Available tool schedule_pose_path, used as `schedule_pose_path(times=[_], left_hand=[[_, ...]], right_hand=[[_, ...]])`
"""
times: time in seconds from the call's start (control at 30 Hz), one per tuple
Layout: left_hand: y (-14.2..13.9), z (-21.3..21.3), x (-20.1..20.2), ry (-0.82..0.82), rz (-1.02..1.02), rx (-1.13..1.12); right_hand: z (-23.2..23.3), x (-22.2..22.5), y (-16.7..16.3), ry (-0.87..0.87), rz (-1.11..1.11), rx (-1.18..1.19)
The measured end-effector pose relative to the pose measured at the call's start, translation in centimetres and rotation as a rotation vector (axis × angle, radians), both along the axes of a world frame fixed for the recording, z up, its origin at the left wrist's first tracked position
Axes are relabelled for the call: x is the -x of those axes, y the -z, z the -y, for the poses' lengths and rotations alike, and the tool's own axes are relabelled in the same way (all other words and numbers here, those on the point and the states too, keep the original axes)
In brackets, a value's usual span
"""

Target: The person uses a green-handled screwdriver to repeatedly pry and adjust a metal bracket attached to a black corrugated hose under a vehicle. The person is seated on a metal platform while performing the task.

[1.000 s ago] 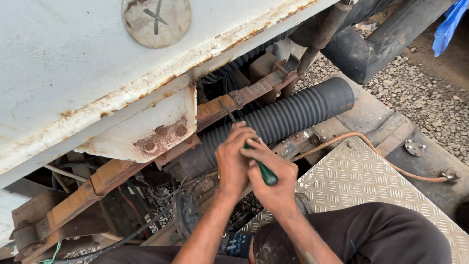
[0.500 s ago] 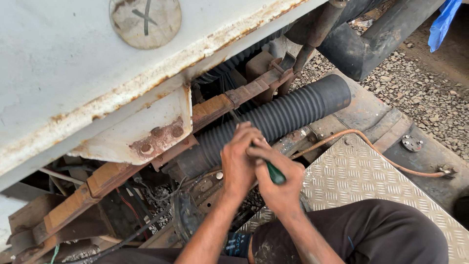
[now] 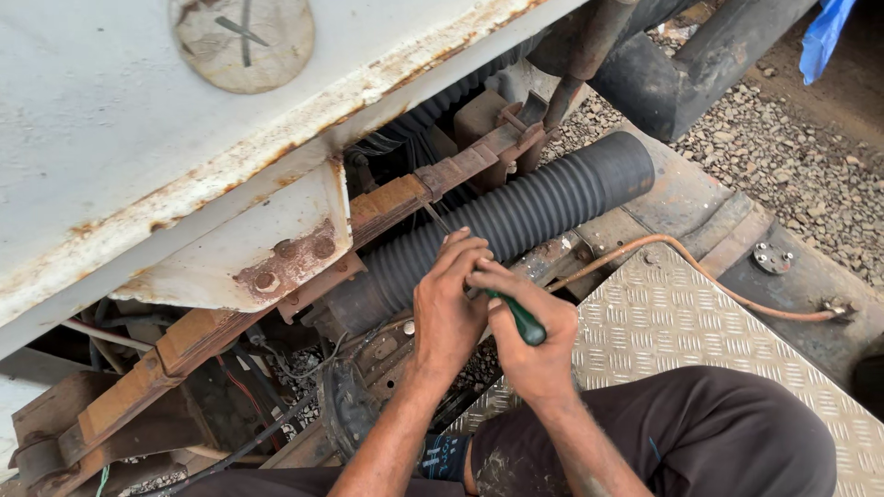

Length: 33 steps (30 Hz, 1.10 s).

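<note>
Both hands clenched on green-handled screwdriver (image 3: 521, 317), right hand (image 3: 534, 345) at handle, left hand (image 3: 448, 308) guiding shaft against ribbed hose (image 3: 516, 221); likely slip off greasy hose, gouging rubber or knuckles.

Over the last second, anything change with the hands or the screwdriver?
Hardly anything. Both hands kept their grip: the right hand stays wrapped round the green screwdriver, and the left hand still steadies it, fingers against the black ribbed hose. The shaft still points up toward the rusty bar. Only the camera view shifted a little. Hose, copper pipe and tread plate stayed put.
</note>
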<state>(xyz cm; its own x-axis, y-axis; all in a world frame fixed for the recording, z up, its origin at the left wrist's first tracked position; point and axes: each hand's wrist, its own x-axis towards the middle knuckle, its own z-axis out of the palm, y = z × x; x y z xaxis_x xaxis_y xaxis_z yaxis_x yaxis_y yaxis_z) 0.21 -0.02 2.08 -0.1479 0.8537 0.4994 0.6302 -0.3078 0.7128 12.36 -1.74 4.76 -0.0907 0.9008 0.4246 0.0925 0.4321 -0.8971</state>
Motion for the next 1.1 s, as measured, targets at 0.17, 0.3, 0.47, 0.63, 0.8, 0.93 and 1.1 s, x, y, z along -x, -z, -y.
schedule_pose_path(times=[0.17, 0.3, 0.47, 0.63, 0.8, 0.93, 1.1], left_hand=[[0.0, -0.1, -0.4, 0.015, 0.002, 0.004], [-0.7, -1.7, 0.5, 0.010, -0.153, -0.002], [-1.2, -1.9, 1.7, -0.017, -0.229, 0.129], [-1.1, -1.0, 0.2, 0.011, -0.154, 0.040], [-1.3, -1.8, 0.8, 0.000, -0.149, 0.060], [-1.1, -0.8, 0.4, 0.004, -0.131, 0.048], [-1.3, -1.5, 0.6, 0.030, -0.118, 0.021]], right_hand=[[-1.3, -1.8, -1.3, -0.094, 0.032, 0.163], [-4.3, -1.3, -2.2, -0.161, 0.204, 0.212], [-4.3, 0.2, -1.2, -0.123, 0.250, 0.074], [-3.8, -1.6, -1.3, -0.168, 0.082, 0.138], [-4.3, -0.5, -0.9, -0.138, 0.082, 0.203], [-2.9, -0.8, -0.4, -0.073, 0.065, 0.152], [-3.5, -0.3, -0.2, -0.113, -0.047, 0.189]])
